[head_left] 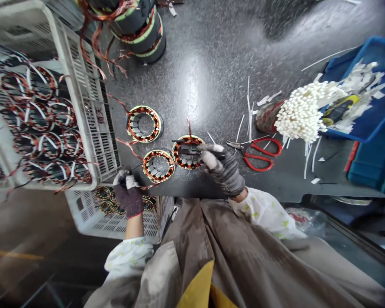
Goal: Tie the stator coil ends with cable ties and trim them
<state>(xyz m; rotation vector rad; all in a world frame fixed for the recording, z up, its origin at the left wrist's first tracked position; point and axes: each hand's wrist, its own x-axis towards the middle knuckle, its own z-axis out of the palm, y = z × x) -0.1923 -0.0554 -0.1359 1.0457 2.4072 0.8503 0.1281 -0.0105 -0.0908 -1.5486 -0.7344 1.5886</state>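
Three motor stators with copper windings lie on the dark speckled table: an upper stator [157, 124], a lower stator [172, 169] and a right stator [201, 160]. My right hand [223, 169], in a grey glove with pale fingertips, is closed on a slim dark tool [190, 152] lying across the right stator. My left hand [128, 192], in a dark glove, is at the table's front edge beside the crate corner. Its fingers are curled; what they hold, if anything, I cannot make out. Red-handled scissors [259, 161] lie right of my right hand.
A white crate [59, 47] of wired stators stands left, and a lower crate [109, 229] holds more below the table edge. Stacked stators [150, 38] stand at the back. At right are a bundle of white sticks [301, 113], loose white strips and a blue bin [368, 128].
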